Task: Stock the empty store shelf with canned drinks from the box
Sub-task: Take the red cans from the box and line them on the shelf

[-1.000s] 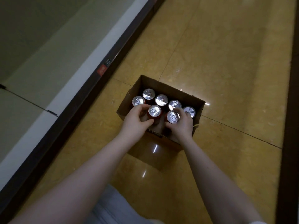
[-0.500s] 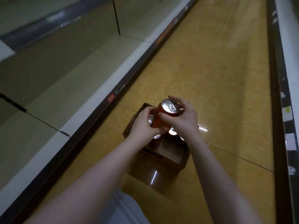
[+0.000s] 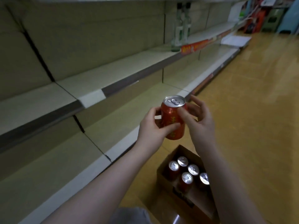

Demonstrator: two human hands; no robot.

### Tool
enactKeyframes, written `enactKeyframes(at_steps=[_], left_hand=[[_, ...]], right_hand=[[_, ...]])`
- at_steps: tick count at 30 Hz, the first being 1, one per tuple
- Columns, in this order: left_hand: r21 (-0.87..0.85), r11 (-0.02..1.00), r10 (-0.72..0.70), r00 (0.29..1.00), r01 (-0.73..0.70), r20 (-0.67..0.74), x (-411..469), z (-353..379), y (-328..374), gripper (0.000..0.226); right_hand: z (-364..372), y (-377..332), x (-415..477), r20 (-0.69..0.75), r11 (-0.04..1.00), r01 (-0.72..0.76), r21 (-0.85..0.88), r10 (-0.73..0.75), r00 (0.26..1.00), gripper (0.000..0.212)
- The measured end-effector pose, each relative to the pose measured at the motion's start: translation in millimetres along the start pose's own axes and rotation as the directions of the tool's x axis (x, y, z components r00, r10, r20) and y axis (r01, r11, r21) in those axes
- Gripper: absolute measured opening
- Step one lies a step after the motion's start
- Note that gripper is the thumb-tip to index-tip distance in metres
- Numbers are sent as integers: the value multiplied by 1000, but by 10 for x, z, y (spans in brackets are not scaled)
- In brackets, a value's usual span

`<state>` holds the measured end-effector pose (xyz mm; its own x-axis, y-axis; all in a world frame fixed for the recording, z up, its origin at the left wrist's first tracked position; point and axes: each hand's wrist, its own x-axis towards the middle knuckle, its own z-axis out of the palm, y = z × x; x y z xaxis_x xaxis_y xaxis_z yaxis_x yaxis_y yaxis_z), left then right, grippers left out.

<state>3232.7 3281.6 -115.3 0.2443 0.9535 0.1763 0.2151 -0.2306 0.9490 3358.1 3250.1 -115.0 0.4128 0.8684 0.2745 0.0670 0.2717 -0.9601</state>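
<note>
Pale store shelving point(image 3: 97, 75) ran down the left, with two glass bottles point(image 3: 179, 29) far along it. Half a second before, you had the can point(image 3: 173, 117) just above the box point(image 3: 162, 171); now it was raised well clear, out in front of the bottom shelf. Your left hand point(image 3: 151, 126) gripped it, thumb in front, fingers behind. Your right hand point(image 3: 199, 122) laid only its thumb on it, fingers spread loose. It was red with gold lettering and a silver top, slightly tilted. Five can tops point(image 3: 187, 177) showed in the box on the yellow floor point(image 3: 250, 110). Both shelf boards beside you lay open to their front edges.
</note>
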Motion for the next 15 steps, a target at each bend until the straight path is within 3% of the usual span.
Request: enactKeyframes(at_steps=[4,10,15], left_hand=[[22,999,43,993,-41,-114,-3,-340,166,52],[58,997,75,947,-60,-313,-125,-1025,300,49],[90,995,73,868,-33,-491,-298,-1744,275,43]], right_hand=[[285,-85,-11,-9,987,22,159,-21,1000,29],[1034,-256,-83,222,987,16,161,-52,974,31],[1863,-456,-184,355,969,14,245,-103,929,27]])
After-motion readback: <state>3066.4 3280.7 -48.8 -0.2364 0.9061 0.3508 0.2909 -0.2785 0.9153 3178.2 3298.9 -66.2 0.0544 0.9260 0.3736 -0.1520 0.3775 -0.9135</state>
